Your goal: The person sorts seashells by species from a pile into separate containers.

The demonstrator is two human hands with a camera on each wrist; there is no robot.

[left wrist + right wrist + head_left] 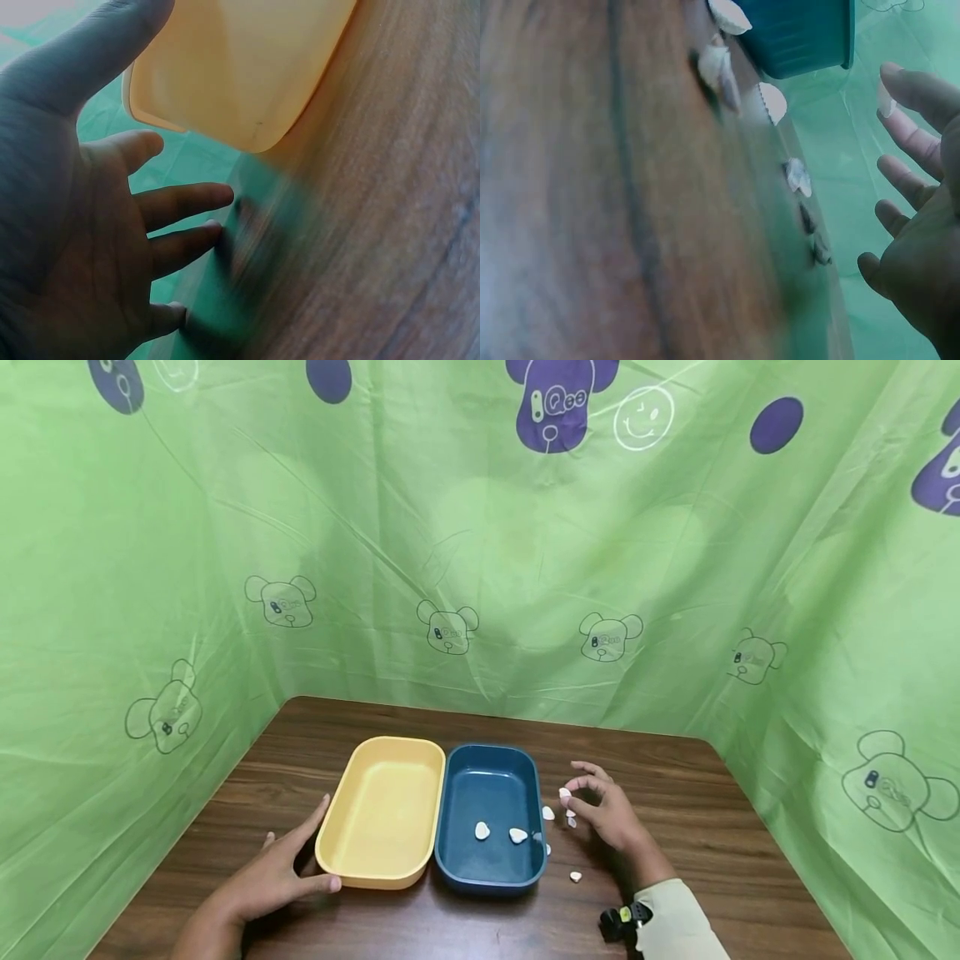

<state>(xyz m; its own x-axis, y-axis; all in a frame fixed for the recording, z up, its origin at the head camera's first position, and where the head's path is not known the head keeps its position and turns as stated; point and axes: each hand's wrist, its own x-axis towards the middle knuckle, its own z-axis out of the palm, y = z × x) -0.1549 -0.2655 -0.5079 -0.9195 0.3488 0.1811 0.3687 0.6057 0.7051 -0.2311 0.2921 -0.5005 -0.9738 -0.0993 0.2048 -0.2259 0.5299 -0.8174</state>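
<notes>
My right hand pinches a white seashell between thumb and forefinger, just right of the blue tray. Its other fingers are spread apart in the right wrist view. Two white shells lie inside the blue tray. Beside that tray, several loose shells rest on the table, among them a shell nearer the front and a ridged shell in the right wrist view. At the yellow tray's left front corner, my left hand is spread with thumb and forefinger by the rim. No shell shows in the yellow tray.
Both trays stand side by side on a dark wooden table. A green printed curtain surrounds the back and both sides. A black strap with a small device sits on the right wrist.
</notes>
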